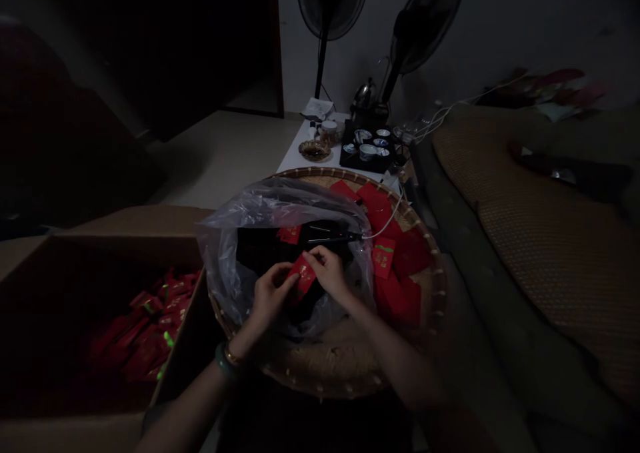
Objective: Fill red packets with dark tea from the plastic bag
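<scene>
Between my two hands is a red envelope (305, 276) with gold print. My left hand (271, 295) pinches its lower left side, and my right hand (327, 272) grips its upper right corner. Below them a clear plastic bag (220, 266) lies opened out over dark contents in a round woven basket (330, 366). Another red packet (289, 233) rests inside the bag, beside a dark slim device (333, 237) with a white cable. Several red envelopes (405, 299) lie along the basket's right side, one with a green band (383, 257) on top.
At my left stands a cardboard box (135, 223) holding many red packets (155, 326). Beyond the basket, a white table (295, 153) carries a tea tray (357, 163) with cups, a jar and a brown dish (314, 149). Two fans (333, 3) stand behind. A woven-mat seat (540, 239) is at right.
</scene>
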Demonstrator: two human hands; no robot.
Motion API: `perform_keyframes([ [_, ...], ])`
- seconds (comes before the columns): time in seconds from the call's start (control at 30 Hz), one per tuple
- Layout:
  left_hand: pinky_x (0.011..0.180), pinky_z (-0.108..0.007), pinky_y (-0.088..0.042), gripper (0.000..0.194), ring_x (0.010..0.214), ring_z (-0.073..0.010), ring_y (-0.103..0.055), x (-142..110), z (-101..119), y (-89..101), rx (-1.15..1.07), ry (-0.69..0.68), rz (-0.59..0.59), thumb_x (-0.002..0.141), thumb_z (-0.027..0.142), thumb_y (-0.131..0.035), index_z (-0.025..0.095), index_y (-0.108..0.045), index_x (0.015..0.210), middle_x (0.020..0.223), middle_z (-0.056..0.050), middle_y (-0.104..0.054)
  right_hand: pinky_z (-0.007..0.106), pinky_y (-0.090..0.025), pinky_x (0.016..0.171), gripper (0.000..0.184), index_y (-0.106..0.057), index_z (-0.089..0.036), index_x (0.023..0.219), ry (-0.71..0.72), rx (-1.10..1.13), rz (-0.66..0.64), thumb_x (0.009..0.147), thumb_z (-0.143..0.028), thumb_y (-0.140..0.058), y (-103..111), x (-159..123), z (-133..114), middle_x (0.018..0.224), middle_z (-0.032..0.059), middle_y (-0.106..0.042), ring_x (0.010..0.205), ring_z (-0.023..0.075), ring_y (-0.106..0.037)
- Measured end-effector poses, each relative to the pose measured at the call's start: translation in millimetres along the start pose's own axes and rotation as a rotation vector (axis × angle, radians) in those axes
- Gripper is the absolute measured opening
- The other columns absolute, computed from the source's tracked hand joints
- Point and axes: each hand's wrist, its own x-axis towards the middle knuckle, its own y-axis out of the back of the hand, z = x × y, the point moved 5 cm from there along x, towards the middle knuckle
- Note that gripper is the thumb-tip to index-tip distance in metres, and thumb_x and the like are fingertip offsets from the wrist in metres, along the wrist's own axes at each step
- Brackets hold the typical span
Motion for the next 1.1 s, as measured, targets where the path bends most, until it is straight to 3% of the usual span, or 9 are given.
perform_keyframes([
  [0.13, 0.084, -0.03, -0.046, 0.029, 0.093, -0.0193, -0.06, -4.0, 1.9, 2.0, 0.005, 0.028, 0.079, 0.072, 0.035, -0.062, 0.015, -0.067, 0.092, 0.097, -0.007, -0.067, 0.02, -0.037, 0.055, 0.028, -0.054, -0.016, 0.069, 0.021, 0.004, 0.034, 0.08, -0.042, -0.05, -0.8, -3.6, -4.0, 0.063, -0.001, -0.054, 0.057, 0.0101, -0.049],
  [0.37, 0.052, -0.022, -0.044, 0.035, 0.054, -0.0112, -0.056, -3.1, -14.7, 2.3, -0.272, 0.307, 0.078, 0.06, 0.041, -0.07, 0.011, -0.064, 0.077, 0.063, -0.001, -0.063, 0.02, -0.036, 0.054, 0.027, -0.054, -0.016, 0.066, 0.018, 0.015, 0.015, 0.075, -0.041, -0.058, -0.7, -5.1, -2.1, 0.059, -0.0022, -0.052, 0.056, 0.0094, -0.047],
  [0.43, 0.052, -0.02, -0.043, 0.042, 0.053, -0.01, -0.055, -1.6, -13.5, -1.3, -0.375, 0.352, 0.023, 0.057, 0.039, -0.074, 0.011, -0.064, 0.087, 0.065, -0.001, -0.063, 0.02, -0.034, 0.052, 0.027, -0.055, -0.016, 0.065, 0.004, 0.014, -0.004, 0.074, -0.041, -0.061, -2.2, -5.0, 1.6, 0.057, -0.0028, -0.052, 0.054, 0.0088, -0.046],
  [0.5, 0.054, -0.019, -0.042, 0.046, 0.055, -0.0092, -0.055, 0.4, -9.4, -8.4, -0.427, 0.376, -0.109, 0.054, 0.036, -0.077, 0.011, -0.064, 0.092, 0.068, -0.001, -0.064, 0.02, -0.034, 0.051, 0.027, -0.057, -0.015, 0.064, 0.021, 0.017, -0.056, 0.072, -0.041, -0.062, -5.7, -4.7, 3.2, 0.056, -0.003, -0.052, 0.053, 0.0083, -0.046],
  [0.6, 0.05, -0.018, -0.039, 0.036, 0.048, -0.0075, -0.052, 3.3, -7.3, -15.6, -0.405, 0.431, -0.23, 0.051, 0.032, -0.079, 0.009, -0.066, 0.075, 0.059, -0.001, -0.062, 0.019, -0.035, 0.052, 0.026, -0.059, -0.015, 0.066, 0.038, 0.029, -0.129, 0.072, -0.04, -0.063, -10.8, -4.1, 5.5, 0.058, -0.0026, -0.053, 0.054, 0.008, -0.046],
  [0.73, 0.049, -0.021, -0.041, 0.035, 0.046, -0.0098, -0.054, 9.5, -11.1, -10.6, -0.436, 0.47, -0.056, 0.044, 0.032, -0.082, 0.01, -0.066, 0.067, 0.056, -0.001, -0.063, 0.018, -0.036, 0.045, 0.033, -0.059, -0.016, 0.084, -0.136, 0.081, -0.251, 0.065, -0.042, -0.067, -16.5, -4.5, 18.8, 0.07, -0.0013, -0.059, 0.056, 0.0087, -0.05],
  [0.8, 0.051, -0.023, -0.044, 0.038, 0.048, -0.0117, -0.056, 11.0, -13.0, -9.5, -0.474, 0.48, -0.007, 0.043, 0.032, -0.082, 0.011, -0.066, 0.069, 0.057, -0.002, -0.064, 0.017, -0.035, 0.04, 0.038, -0.058, -0.016, 0.083, -0.244, 0.16, -0.348, 0.059, -0.043, -0.07, -20.0, -6.0, 25.0, 0.071, -0.001, -0.059, 0.053, 0.0089, -0.05],
  [0.93, 0.053, -0.023, -0.045, 0.037, 0.05, -0.0114, -0.056, 12.9, -16.7, -9.7, -0.508, 0.473, -0.012, 0.047, 0.034, -0.081, 0.01, -0.067, 0.071, 0.062, -0.003, -0.065, 0.017, -0.03, 0.035, 0.034, -0.052, -0.014, 0.063, -0.315, 0.223, -0.33, 0.058, -0.043, -0.069, -15.6, -3.0, 28.2, 0.053, -0.0038, -0.052, 0.039, 0.0061, -0.043],
  [1.1, 0.053, -0.022, -0.043, 0.035, 0.05, -0.0104, -0.056, 16.7, -21.1, -11.6, -0.511, 0.449, -0.043, 0.05, 0.037, -0.079, 0.01, -0.067, 0.071, 0.063, -0.003, -0.065, 0.017, -0.026, 0.033, 0.034, -0.051, -0.014, 0.06, -0.329, 0.226, -0.296, 0.057, -0.042, -0.07, -12.6, -0.3, 28.6, 0.051, -0.0042, -0.051, 0.036, 0.0046, -0.04],
])
